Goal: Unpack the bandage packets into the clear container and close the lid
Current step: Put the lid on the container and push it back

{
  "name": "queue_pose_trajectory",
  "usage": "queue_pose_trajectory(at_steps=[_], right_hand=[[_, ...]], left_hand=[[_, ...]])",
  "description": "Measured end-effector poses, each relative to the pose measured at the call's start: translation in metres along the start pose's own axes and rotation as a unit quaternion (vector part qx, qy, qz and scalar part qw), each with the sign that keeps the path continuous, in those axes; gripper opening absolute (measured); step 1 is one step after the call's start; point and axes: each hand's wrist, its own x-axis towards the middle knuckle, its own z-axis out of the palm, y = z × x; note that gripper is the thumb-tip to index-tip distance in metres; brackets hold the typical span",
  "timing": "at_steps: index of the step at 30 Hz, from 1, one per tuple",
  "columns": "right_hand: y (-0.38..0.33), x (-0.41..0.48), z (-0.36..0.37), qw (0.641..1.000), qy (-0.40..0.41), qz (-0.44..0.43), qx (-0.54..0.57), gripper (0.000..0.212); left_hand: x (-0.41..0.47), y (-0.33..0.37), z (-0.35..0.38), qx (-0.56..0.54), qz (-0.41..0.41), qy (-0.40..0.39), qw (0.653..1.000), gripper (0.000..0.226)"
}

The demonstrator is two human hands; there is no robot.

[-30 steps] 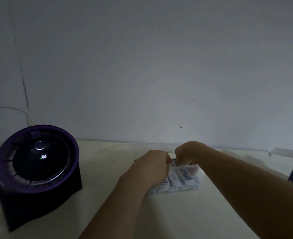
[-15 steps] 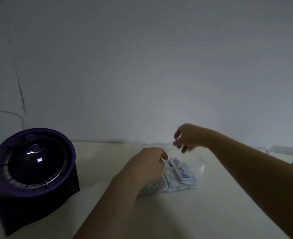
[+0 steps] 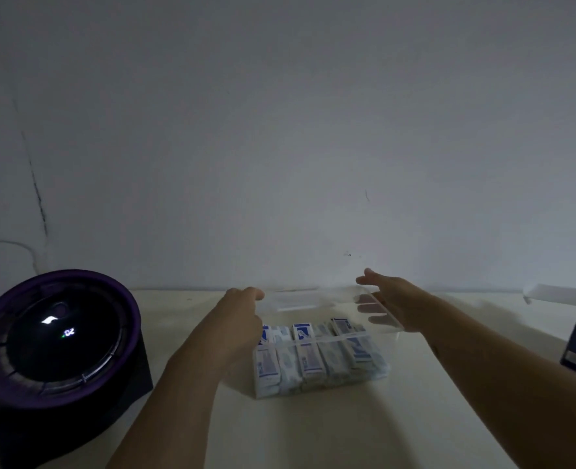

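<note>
Left hand (image 3: 242, 311) and right hand (image 3: 393, 301) grip opposite edges of the clear lid (image 3: 308, 299); the container (image 3: 330, 339) of bandage packets (image 3: 308, 363) lies just below, between them.

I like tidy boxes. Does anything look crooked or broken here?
A dark crack runs down the wall at the left. The rightmost bandage packets seem to lean in the clear container, under its raised lid.

White-blue bandage packets (image 3: 313, 360) stand in a row inside the clear container (image 3: 374, 337), lid (image 3: 300, 301) raised.
</note>
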Motion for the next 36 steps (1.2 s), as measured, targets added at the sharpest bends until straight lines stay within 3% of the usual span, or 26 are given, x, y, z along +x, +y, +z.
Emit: queue_pose_trajectory(at_steps=[7, 10, 16, 21, 25, 29, 31, 36], right_hand=[[0.006, 0.001, -0.004, 0.997, -0.050, 0.059, -0.011, 0.038], [0.009, 0.005, -0.001, 0.998, -0.030, 0.045, -0.022, 0.035], [0.003, 0.005, 0.000, 0.999, 0.017, -0.029, 0.012, 0.002], [-0.012, -0.004, -0.001, 0.994, 0.031, -0.102, 0.036, 0.046], [-0.032, -0.017, -0.002, 0.982, 0.051, -0.181, 0.026, 0.049], [-0.047, -0.040, -0.002, 0.943, 0.101, -0.307, -0.080, 0.044], [-0.048, -0.057, 0.001, 0.912, 0.124, -0.358, -0.156, 0.037], [-0.028, -0.091, 0.007, 0.821, 0.148, -0.423, -0.354, 0.031]], left_hand=[[-0.001, -0.004, -0.003, -0.015, -0.004, -0.007, 1.000, 0.051], [-0.002, -0.003, -0.002, -0.023, -0.010, -0.007, 1.000, 0.051], [-0.002, -0.003, -0.004, -0.035, -0.015, -0.015, 0.999, 0.049], [-0.005, 0.000, -0.003, -0.076, -0.036, -0.020, 0.996, 0.047], [-0.007, -0.001, -0.004, -0.083, -0.040, -0.030, 0.995, 0.045], [-0.007, 0.001, -0.011, -0.124, -0.036, -0.030, 0.991, 0.045], [-0.007, 0.002, -0.021, -0.130, -0.029, 0.023, 0.991, 0.038], [-0.018, 0.009, -0.049, -0.097, 0.023, 0.257, 0.961, 0.023]])
